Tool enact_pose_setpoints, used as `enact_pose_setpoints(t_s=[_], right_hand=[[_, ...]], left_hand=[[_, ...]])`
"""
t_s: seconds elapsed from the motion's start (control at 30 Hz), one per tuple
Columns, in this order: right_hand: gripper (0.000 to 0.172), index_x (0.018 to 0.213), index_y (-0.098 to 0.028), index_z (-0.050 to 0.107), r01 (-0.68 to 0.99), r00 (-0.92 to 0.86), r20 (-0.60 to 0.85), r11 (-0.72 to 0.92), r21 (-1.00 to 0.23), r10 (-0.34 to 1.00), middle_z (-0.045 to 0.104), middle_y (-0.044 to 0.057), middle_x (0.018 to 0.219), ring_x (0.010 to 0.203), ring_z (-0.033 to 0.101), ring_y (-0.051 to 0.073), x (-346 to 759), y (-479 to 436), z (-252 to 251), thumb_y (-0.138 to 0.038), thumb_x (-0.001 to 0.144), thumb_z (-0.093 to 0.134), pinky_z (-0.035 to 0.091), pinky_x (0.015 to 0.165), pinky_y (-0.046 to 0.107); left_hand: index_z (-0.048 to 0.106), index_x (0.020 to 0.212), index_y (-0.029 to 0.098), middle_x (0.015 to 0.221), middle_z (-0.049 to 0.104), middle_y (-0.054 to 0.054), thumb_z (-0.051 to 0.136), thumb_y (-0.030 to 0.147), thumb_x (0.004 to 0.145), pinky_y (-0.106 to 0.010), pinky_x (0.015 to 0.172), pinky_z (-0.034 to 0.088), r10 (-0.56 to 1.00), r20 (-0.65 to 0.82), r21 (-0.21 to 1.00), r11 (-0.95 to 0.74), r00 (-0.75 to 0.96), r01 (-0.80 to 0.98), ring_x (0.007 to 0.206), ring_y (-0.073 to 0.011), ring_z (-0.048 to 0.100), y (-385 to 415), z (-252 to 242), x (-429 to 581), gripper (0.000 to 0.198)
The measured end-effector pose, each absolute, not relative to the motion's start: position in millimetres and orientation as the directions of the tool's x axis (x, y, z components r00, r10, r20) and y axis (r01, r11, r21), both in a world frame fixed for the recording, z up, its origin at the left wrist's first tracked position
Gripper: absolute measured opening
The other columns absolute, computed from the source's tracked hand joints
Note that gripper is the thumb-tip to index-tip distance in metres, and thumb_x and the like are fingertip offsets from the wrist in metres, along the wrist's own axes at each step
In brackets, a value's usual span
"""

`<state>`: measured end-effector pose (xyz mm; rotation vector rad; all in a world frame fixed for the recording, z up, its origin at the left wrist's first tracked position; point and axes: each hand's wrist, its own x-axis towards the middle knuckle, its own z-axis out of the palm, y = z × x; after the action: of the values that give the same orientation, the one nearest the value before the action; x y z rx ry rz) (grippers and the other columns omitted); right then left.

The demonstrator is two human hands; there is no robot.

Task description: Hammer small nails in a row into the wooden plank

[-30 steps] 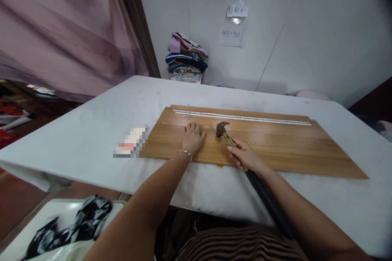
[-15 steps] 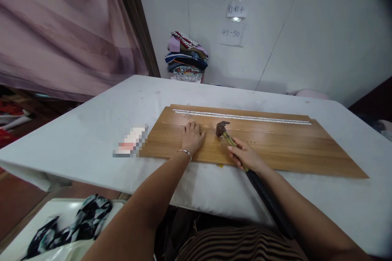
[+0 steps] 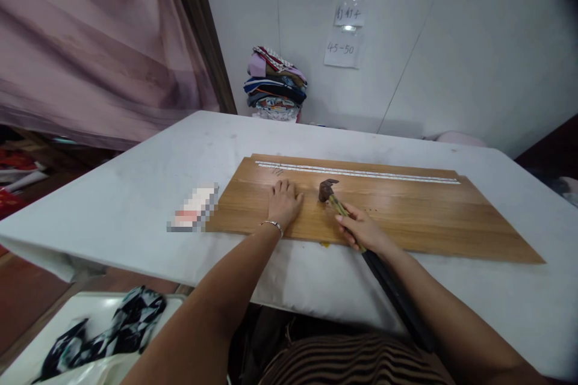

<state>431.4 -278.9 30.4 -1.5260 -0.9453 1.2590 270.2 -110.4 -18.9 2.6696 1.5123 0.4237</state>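
Note:
A wooden board lies flat across the white table. My left hand rests on it, palm down with the fingers spread, holding nothing. My right hand is wrapped round the neck of a claw hammer, whose long black grip runs back under my forearm. The hammer's rusty head is at the board's surface, claw pointing up and away; whether it touches the wood I cannot tell. Several thin nails lie near the far left edge, beside two white measuring strips. A row of small dark dots marks the wood right of the hammer.
A pixelated flat object lies left of the board on the white table. Folded clothes are stacked against the wall behind. At lower left, a white chair holds a patterned cloth. A pink curtain hangs at left.

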Motion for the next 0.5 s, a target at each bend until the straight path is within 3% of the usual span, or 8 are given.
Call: enact_pose_setpoints(t_s=[0.5], right_hand=[[0.063,0.134,-0.021,0.051,0.012,0.182,-0.275,-0.282,-0.959,0.944,0.051,-0.011,0.059,0.033,0.038,0.005,430.3,-279.2,30.5,-0.046,0.078,0.064,0.031,0.029,0.018]], left_hand=[[0.061,0.121,0.019,0.142,0.054,-0.013,0.037,0.034,0.098,-0.05,0.11,0.033,0.836,0.235,0.182,-0.539,0.496,0.822,0.136,-0.0314,0.041,-109.0,-22.2,268.9,0.036]])
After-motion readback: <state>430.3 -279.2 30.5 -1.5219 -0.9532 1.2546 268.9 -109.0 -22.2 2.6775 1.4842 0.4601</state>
